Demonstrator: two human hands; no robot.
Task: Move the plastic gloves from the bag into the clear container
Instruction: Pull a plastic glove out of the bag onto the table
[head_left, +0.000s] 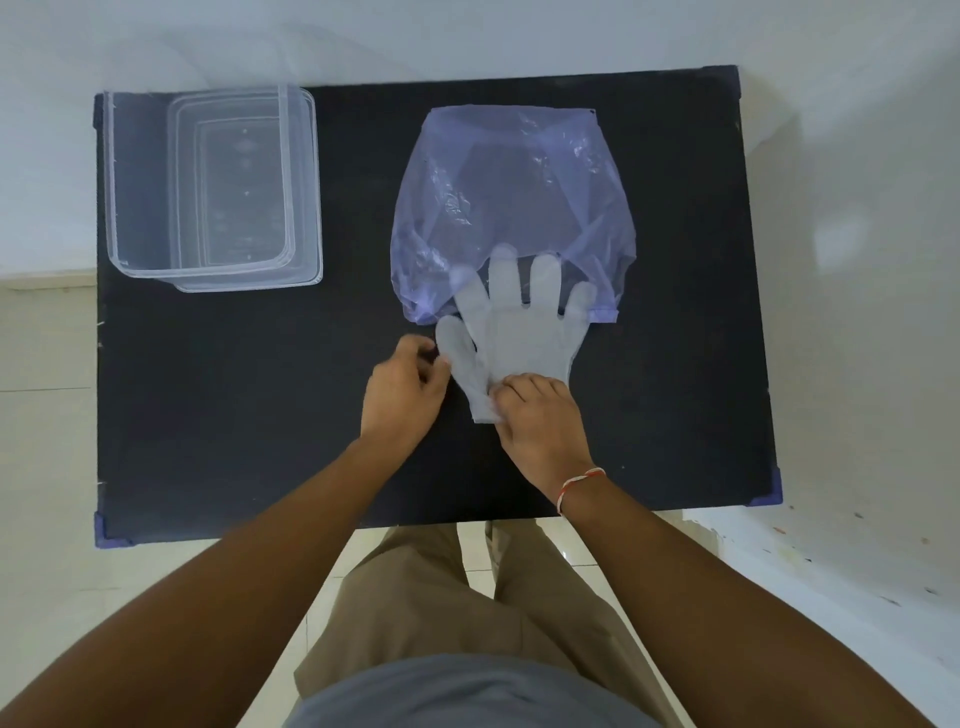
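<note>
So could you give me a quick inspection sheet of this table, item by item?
Surface: black table, mostly bare, blue corner caps.
Job's things: purple bag lying flat, mouth toward the person; glove half out, fingertips under the bag's edge; clear container at far left, open, no glove inside, seemingly resting on its lid.
Clutter: nothing seen.
Hands: right hand pinches the glove's cuff; left hand beside the glove's thumb, fingers curled, whether it touches is unclear.
Cables: nothing seen.
Surroundings: white wall, pale tiled floor; thread bracelet on the right wrist.
</note>
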